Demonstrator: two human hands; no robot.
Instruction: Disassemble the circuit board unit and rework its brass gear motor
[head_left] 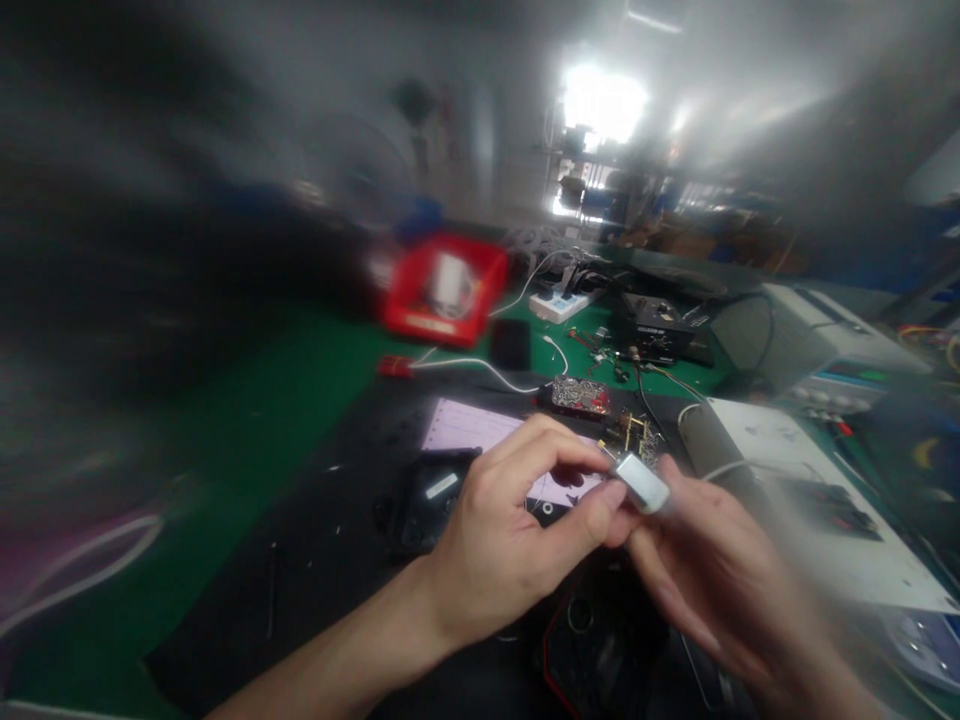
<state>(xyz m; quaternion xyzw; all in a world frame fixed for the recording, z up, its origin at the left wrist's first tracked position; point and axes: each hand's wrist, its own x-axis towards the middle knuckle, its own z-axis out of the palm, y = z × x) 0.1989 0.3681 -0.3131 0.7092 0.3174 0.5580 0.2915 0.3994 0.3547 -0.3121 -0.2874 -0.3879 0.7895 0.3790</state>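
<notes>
A small silver-white rectangular block (642, 484) is at the centre right, above the black mat; its exact kind I cannot make out. My left hand (517, 530) pinches its near left end between thumb and fingers. My right hand (720, 570), partly blurred, has its thumb and fingers around the block's right end. Just behind the block lies a circuit assembly with brass-coloured parts (634, 432), and farther back a board covered in solder points (577, 396). A black plastic housing (427, 500) sits left of my left hand. Beneath my hands is a dark case with a red edge (551, 650).
A printed sheet (465, 426) lies on the black mat (330, 560). Behind are a red bin (480, 285), a white power strip (559, 304) with cables, and a black device (660, 340). White equipment (780, 430) stands at the right. A thin dark tool (271, 590) lies at left.
</notes>
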